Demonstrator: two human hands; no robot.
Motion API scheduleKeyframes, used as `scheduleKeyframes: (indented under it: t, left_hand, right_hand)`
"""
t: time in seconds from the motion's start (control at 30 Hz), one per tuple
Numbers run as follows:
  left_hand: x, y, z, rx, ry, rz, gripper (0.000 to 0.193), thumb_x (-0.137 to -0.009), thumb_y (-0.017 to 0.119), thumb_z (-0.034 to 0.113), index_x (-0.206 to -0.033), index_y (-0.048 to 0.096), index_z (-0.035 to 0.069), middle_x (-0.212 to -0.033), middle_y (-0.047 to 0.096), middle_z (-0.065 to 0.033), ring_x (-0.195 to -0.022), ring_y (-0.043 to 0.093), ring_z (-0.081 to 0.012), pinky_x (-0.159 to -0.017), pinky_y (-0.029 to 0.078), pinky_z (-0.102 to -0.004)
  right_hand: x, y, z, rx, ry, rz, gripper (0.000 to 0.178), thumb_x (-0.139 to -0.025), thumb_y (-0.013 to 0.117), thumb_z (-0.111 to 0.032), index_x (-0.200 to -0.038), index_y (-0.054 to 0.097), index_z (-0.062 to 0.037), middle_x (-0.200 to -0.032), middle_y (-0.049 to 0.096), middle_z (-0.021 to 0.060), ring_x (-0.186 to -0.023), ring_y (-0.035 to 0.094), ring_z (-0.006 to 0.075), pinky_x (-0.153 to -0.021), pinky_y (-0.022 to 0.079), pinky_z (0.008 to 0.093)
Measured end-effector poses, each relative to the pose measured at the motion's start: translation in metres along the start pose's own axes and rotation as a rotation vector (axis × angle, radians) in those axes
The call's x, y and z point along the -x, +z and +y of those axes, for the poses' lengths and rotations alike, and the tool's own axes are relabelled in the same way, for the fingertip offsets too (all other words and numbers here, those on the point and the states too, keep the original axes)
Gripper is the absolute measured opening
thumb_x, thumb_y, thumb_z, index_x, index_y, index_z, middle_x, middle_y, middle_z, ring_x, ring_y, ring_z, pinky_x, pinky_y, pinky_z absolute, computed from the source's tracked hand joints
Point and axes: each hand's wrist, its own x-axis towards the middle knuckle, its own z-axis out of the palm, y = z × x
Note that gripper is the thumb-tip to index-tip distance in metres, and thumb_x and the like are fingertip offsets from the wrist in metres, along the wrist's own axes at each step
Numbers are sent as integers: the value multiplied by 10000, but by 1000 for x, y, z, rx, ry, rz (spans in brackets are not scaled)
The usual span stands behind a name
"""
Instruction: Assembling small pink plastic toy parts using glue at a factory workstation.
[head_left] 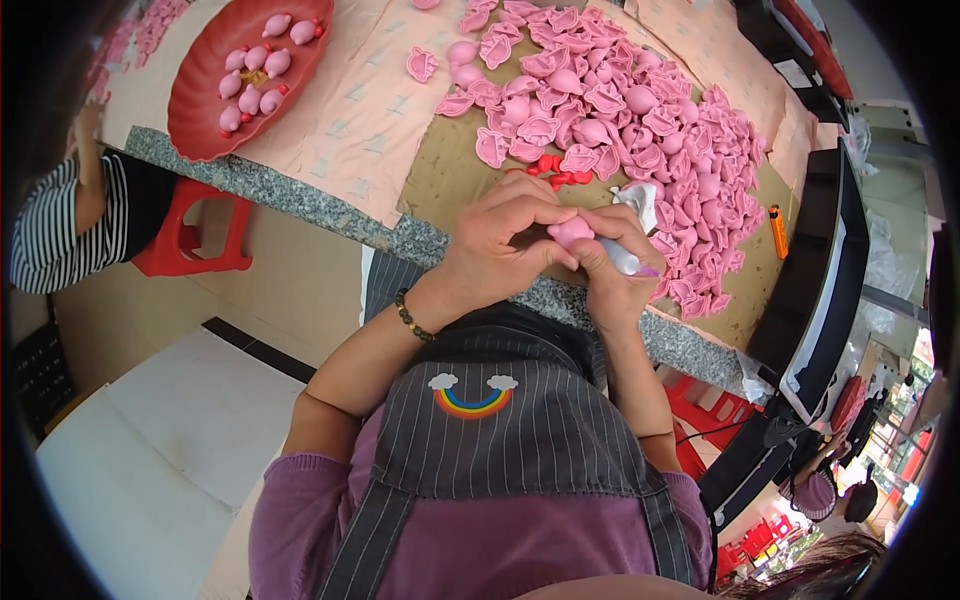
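Observation:
Close to the table edge, my left hand (500, 245) pinches a small rounded pink plastic piece (571, 232) between thumb and fingers. My right hand (618, 275) meets it there, thumb near the piece, while its curled fingers hold a small white tube (620, 257) with a purplish end. Much of the tube is hidden by that hand. Just beyond my fingers lie several small red parts (565, 172) and a crumpled white tissue (637, 203). A large heap of pink half-shells (600, 110) spreads over brown cardboard (440, 165) ahead and to the right.
A red scalloped dish (185, 115) at the far left carries several rounded pink pieces (252, 98) with red parts. An orange utility knife (778, 232) lies right of the heap. A dark box-like object (800, 270) borders the right side. Another person's striped sleeve (45, 225) shows at left, beside a red stool (195, 235).

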Motion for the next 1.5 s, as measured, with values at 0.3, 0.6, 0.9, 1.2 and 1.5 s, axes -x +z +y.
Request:
scheduleKeyframes:
  t: [0.3, 0.6, 0.9, 1.2, 1.5]
  left_hand:
    - [1, 5, 13, -40, -8, 112, 378, -641, 706, -34, -1004, 606, -6, -939, 604, -110, -854, 585, -189, -752, 468, -283]
    - [1, 7, 1, -289, 226, 74, 350, -624, 658, -76, -964, 607, -8, -913, 617, -116, -831, 606, -254, -710, 494, -302]
    - [0, 5, 2, -226, 218, 49, 291, -596, 664, -82, -868, 606, 4, -863, 602, -109, -848, 597, -250, -699, 485, -309]
    - [2, -3, 11, -198, 93, -68, 363, -585, 655, -60, -937, 604, 15, -927, 569, -101, -877, 577, -255, -735, 480, -321]
    - [-1, 6, -1, -111, 177, 16, 307, -602, 707, -46, -896, 630, -4, -931, 578, -94, -857, 574, -239, -740, 477, -309]
  right_hand:
    - [2, 0, -6, -493, 339, -59, 324, -764, 668, -48, -1044, 552, 67, -951, 610, 112, -876, 583, 147, -789, 455, 247]
    - [2, 0, -2, -162, 130, -17, 345, -669, 742, -27, -978, 604, 39, -924, 623, 105, -810, 581, 139, -725, 462, 243]
    - [10, -1, -6, -349, 366, 51, 267, -716, 712, -55, -942, 596, 28, -866, 631, 81, -756, 584, 127, -680, 463, 232]
    - [3, -1, -9, -182, 220, -109, 312, -711, 718, -54, -980, 579, 23, -857, 619, 69, -786, 578, 117, -715, 460, 238]
    - [11, -9, 5, -459, 368, -36, 364, -697, 759, -167, -925, 560, 35, -915, 601, 101, -805, 562, 137, -721, 452, 250]
